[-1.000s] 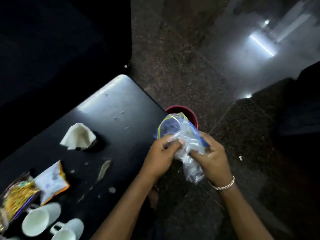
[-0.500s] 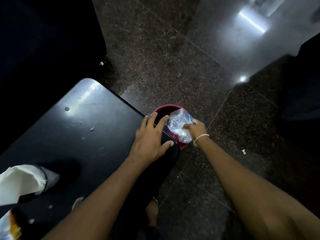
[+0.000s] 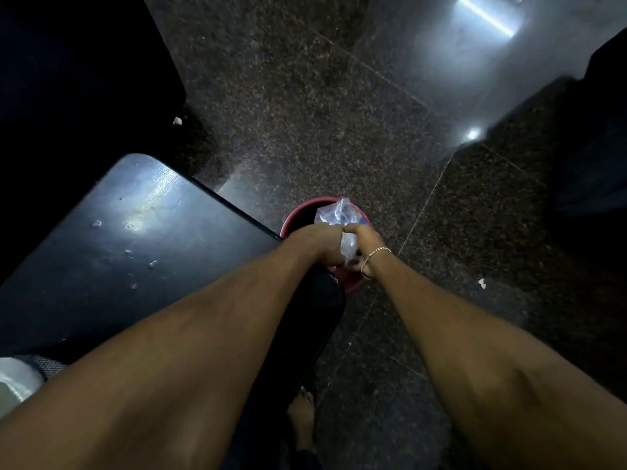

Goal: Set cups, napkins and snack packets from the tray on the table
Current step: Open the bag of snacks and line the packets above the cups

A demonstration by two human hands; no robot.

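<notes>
Clear plastic packet (image 3: 334, 217), crumpled, sits over the mouth of a red bin (image 3: 298, 215) on the floor, just off the table's right corner. Top of the packet pokes up above the bin rim; a lower fold hangs between the two hands. Left hand (image 3: 317, 245) is curled closed on the packet's left side, right hand (image 3: 361, 240) is pinched closed on its right side, fingertips of both nearly meeting over the plastic. Thin chain bracelet (image 3: 375, 257) on the right wrist. Both forearms reach forward and down from the bottom of the frame. Black table (image 3: 135, 232) to the left, glossy, with a few small crumbs and spots. Something white (image 3: 17, 378) at the lower-left edge, cut off, can't tell what. Dark speckled stone floor (image 3: 322, 113) all around, a bare foot (image 3: 302, 418) below, a small white scrap (image 3: 481, 283) on the floor to the right.
</notes>
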